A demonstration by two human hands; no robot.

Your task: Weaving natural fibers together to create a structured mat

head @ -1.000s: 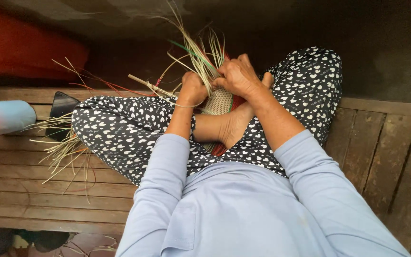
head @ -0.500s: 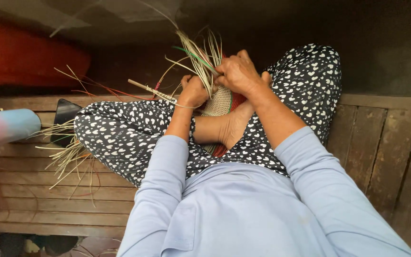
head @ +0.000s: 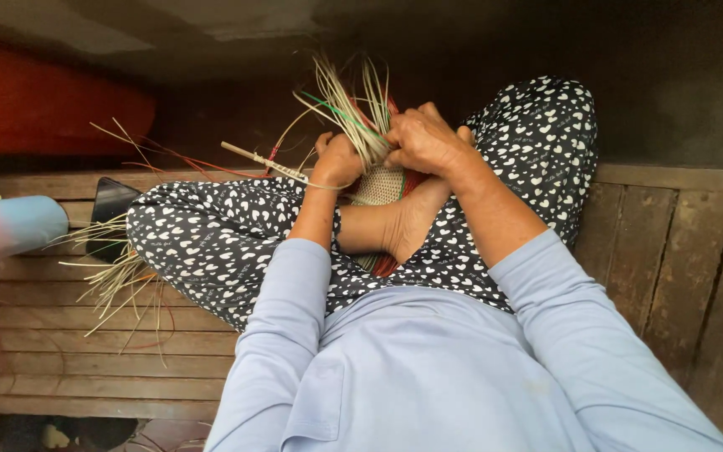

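Observation:
I sit cross-legged on a wooden bench, with a small woven basket piece [head: 381, 186] of pale straw with red edging resting against my bare foot. Loose pale straw strands [head: 351, 102], one of them green, stick up from its top. My right hand [head: 425, 141] is closed around the strands at the weave's upper edge. My left hand [head: 337, 159] grips the left side of the weave and holds a thin stick-like tool [head: 263, 161] that points out to the left.
A bundle of loose straw [head: 119, 272] lies on the bench slats beside my left knee, next to a dark object [head: 112, 209]. A pink and blue cylinder [head: 10, 228] sits at far left. A red surface [head: 43, 105] is beyond.
Both hands have stayed on the weave, with only small shifts of the fingers and strands. The view has moved slightly.

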